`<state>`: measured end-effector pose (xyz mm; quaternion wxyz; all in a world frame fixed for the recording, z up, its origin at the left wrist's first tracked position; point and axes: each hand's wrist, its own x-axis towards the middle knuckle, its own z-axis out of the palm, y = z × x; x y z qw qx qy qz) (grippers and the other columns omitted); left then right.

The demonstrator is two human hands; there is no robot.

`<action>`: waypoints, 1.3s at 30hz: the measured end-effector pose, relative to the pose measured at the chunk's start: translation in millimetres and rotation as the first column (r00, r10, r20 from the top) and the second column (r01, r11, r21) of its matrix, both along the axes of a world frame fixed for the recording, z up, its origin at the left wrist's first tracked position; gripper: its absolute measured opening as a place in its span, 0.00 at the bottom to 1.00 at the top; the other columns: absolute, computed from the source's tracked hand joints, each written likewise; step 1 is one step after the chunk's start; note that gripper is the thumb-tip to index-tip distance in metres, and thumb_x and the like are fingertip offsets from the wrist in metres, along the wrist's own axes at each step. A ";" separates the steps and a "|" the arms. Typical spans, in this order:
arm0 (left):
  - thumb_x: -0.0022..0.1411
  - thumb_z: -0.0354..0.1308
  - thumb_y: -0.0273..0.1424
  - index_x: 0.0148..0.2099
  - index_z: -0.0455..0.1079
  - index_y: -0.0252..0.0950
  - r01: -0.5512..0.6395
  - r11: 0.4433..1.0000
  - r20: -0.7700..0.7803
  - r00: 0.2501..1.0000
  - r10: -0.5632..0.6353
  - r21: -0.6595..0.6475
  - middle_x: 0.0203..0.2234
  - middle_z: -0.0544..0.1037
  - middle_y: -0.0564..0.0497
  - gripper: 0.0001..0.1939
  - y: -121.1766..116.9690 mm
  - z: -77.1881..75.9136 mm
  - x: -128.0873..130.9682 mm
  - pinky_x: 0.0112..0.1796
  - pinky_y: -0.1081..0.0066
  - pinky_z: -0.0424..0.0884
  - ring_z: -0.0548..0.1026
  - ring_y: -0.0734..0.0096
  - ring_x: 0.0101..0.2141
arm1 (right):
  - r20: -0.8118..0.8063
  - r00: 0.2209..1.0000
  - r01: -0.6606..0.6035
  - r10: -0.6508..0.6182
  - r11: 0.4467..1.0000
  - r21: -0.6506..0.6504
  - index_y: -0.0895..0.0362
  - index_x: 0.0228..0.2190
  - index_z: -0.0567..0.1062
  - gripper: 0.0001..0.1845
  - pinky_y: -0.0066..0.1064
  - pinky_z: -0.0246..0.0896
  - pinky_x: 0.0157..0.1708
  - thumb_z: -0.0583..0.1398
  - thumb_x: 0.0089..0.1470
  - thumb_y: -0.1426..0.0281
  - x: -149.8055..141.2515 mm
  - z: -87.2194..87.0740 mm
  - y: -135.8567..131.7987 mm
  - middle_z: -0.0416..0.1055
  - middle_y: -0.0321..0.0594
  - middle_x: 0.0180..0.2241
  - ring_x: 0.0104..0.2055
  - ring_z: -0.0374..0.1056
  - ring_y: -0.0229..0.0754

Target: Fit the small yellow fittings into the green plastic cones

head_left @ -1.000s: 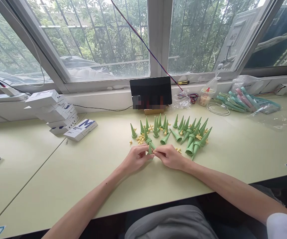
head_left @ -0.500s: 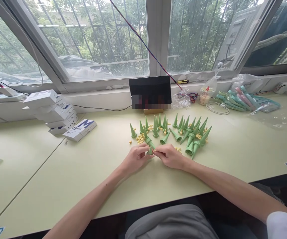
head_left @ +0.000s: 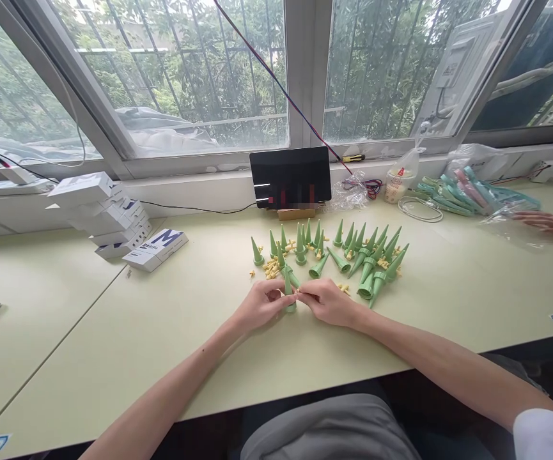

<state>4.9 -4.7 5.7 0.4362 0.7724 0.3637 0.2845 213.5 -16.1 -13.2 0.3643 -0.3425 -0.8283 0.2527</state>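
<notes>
1. Head view: our left hand has its fingers wrapped round a green cone, tip pointing up, right in front of us over the pale table.
2. Our right hand is pinched on a tiny yellow bit just beside that cone, too small for us to make out properly.
3. Past our hands there's a whole bunch of other green cones, some standing, some tipped over, with loose yellow pieces scattered among them.
4. Way over right, another person's hand is near some clear plastic.
</notes>
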 end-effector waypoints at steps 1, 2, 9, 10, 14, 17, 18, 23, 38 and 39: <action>0.64 0.60 0.41 0.38 0.76 0.33 -0.007 1.000 -0.004 1.000 0.007 0.025 0.22 0.68 0.55 0.15 0.1 -0.5 -0.2 0.22 0.76 0.58 0.61 0.80 0.20 | 0.003 1.000 -0.002 0.002 1.000 -0.002 0.56 0.20 0.52 0.20 0.29 0.41 0.25 0.53 0.62 0.72 0.0 0.0 0.0 0.49 0.30 0.19 0.23 0.45 0.33; 0.64 0.60 0.41 0.38 0.76 0.33 -0.015 0.998 -0.013 1.000 0.016 0.064 0.22 0.68 0.55 0.14 0.4 -1.4 -0.4 0.22 0.76 0.58 0.61 0.79 0.21 | 0.006 1.000 -0.005 0.005 1.000 -0.004 0.56 0.20 0.52 0.20 0.29 0.42 0.25 0.53 0.62 0.72 0.1 0.1 0.1 0.50 0.30 0.19 0.23 0.45 0.33; 0.65 0.59 0.37 0.38 0.77 0.36 -0.005 0.962 -0.070 0.997 0.025 0.274 0.26 0.66 0.54 0.11 2.4 -5.7 -2.1 0.25 0.76 0.61 0.61 0.77 0.24 | 0.024 1.000 -0.014 0.014 1.000 -0.014 0.56 0.20 0.55 0.19 0.28 0.43 0.26 0.53 0.62 0.73 0.8 0.4 1.4 0.53 0.31 0.20 0.23 0.48 0.33; 0.65 0.59 0.37 0.37 0.77 0.36 -0.005 0.960 -0.074 0.997 0.027 0.280 0.26 0.66 0.53 0.11 2.3 -5.5 -2.2 0.25 0.76 0.61 0.61 0.77 0.24 | 0.027 1.000 -0.015 0.016 1.000 -0.016 0.56 0.20 0.55 0.19 0.28 0.43 0.26 0.53 0.62 0.73 0.8 0.4 1.4 0.54 0.31 0.20 0.23 0.48 0.33; 0.65 0.59 0.38 0.38 0.77 0.36 -0.010 0.959 -0.091 0.995 0.038 0.285 0.25 0.66 0.54 0.11 2.1 -5.7 -2.3 0.26 0.75 0.61 0.61 0.76 0.24 | 0.023 1.000 -0.019 0.020 1.000 -0.022 0.56 0.20 0.55 0.19 0.28 0.43 0.26 0.53 0.62 0.73 0.7 0.2 1.0 0.54 0.31 0.20 0.23 0.47 0.33; 0.66 0.59 0.39 0.38 0.77 0.35 -0.017 0.966 -0.093 0.995 0.043 0.256 0.23 0.65 0.54 0.12 2.5 -6.5 -2.2 0.25 0.75 0.59 0.60 0.76 0.24 | 0.018 1.000 -0.018 0.019 1.000 -0.022 0.56 0.20 0.53 0.19 0.28 0.42 0.26 0.53 0.61 0.73 0.7 0.4 0.8 0.51 0.30 0.19 0.23 0.46 0.33; 0.66 0.59 0.39 0.38 0.76 0.35 -0.021 0.970 -0.093 0.995 0.045 0.244 0.23 0.65 0.55 0.13 2.6 -6.6 -2.1 0.25 0.75 0.58 0.59 0.77 0.24 | 0.018 1.000 -0.017 0.017 1.000 -0.023 0.56 0.20 0.53 0.20 0.28 0.42 0.26 0.53 0.61 0.73 0.8 0.5 0.7 0.51 0.30 0.19 0.23 0.46 0.33; 0.66 0.59 0.40 0.37 0.76 0.34 -0.025 0.979 -0.102 0.994 0.046 0.201 0.23 0.67 0.54 0.14 2.2 -6.0 -1.8 0.25 0.74 0.56 0.58 0.77 0.24 | 0.023 1.000 -0.006 0.007 1.000 -0.028 0.56 0.20 0.53 0.20 0.28 0.42 0.25 0.54 0.61 0.73 0.8 1.0 0.6 0.50 0.30 0.19 0.23 0.45 0.33; 0.66 0.58 0.38 0.38 0.76 0.36 0.025 0.954 -0.144 0.989 0.019 0.298 0.24 0.68 0.54 0.12 0.6 -3.9 -1.5 0.26 0.76 0.62 0.63 0.78 0.23 | 0.079 0.997 -0.005 0.008 1.000 -0.028 0.57 0.19 0.60 0.17 0.27 0.45 0.26 0.54 0.59 0.78 0.5 3.3 0.1 0.56 0.31 0.20 0.23 0.50 0.33; 0.66 0.58 0.38 0.38 0.76 0.36 0.027 0.953 -0.150 0.989 0.019 0.300 0.24 0.68 0.54 0.11 0.6 -4.1 -1.5 0.26 0.76 0.62 0.63 0.78 0.23 | 0.086 0.996 -0.007 0.010 1.000 -0.028 0.57 0.20 0.60 0.17 0.27 0.45 0.26 0.54 0.59 0.78 0.6 3.3 0.0 0.57 0.32 0.20 0.23 0.50 0.33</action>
